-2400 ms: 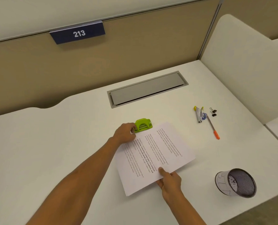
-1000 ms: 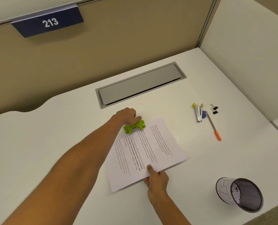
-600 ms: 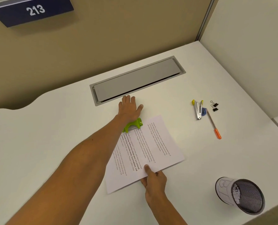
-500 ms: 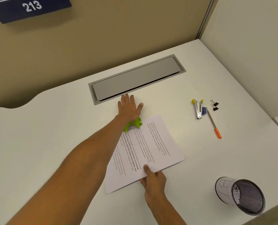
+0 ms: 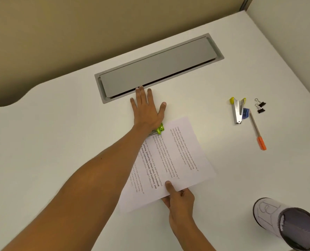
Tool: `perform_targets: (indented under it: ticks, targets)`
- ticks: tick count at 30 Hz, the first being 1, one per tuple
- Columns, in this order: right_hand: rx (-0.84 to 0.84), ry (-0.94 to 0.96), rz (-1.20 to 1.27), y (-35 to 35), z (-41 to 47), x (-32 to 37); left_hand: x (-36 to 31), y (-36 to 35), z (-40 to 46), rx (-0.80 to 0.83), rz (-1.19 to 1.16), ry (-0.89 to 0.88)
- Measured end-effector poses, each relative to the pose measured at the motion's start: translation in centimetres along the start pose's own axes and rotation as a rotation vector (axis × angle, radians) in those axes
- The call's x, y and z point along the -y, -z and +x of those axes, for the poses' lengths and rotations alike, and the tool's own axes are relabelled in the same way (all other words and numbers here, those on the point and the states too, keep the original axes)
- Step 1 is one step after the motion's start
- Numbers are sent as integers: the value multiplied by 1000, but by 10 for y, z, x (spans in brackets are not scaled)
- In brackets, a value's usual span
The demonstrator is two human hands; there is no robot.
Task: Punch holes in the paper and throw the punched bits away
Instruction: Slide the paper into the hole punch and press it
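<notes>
The left hand [image 5: 147,113] lies flat with its fingers [image 5: 141,95] extended and slightly spread, the heel of the palm pressing down on one green hole punch [image 5: 159,129]; the longest fingertips reach the near rim of one grey cable hatch [image 5: 157,67] set into the counter [image 5: 50,133]. The hole punch is largely hidden under the palm; only its right end and a strip of metal base show. It sits at the far left edge of the printed paper [image 5: 170,160], and that edge appears to enter its slot. Whether the paper is one sheet or several cannot be told. The right hand [image 5: 179,201] pinches the near edge of the paper, thumb on top and the remaining fingers curled beneath, with the paper lying diagonally on the counter. To the right, well apart from the paper, lie one stapler [image 5: 237,111] with yellow ends, one small blue item [image 5: 245,113] touching it, two black binder clips [image 5: 260,106] just beside each other, and one pen [image 5: 258,132] with an orange cap. One mesh cup [image 5: 286,223], lying on its side at the near right corner, has its opening toward the camera and a few white bits visible inside.
</notes>
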State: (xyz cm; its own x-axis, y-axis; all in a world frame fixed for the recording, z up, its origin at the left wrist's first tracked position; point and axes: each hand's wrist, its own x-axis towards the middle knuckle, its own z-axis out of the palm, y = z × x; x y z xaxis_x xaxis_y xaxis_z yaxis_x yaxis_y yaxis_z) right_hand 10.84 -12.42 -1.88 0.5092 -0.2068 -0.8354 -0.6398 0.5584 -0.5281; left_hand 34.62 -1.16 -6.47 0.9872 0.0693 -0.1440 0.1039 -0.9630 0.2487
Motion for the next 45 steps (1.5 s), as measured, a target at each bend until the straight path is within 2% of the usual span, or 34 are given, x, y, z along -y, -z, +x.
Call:
perform_targets:
  ticks: [9,20,37,45]
  targets:
    - [-45,-10,-49,-1,5,-2,8,-26,12,-38,47,17]
    - [-73,10,-13,-5,-1,-9,1,2,0,58,-93,-45]
    - [-170,46,-95,2,13,-33,-1,12,-7,55,-22,-77]
    - [-157,46,-80,12,9,-41,-3,11,-7,52,-77,-50]
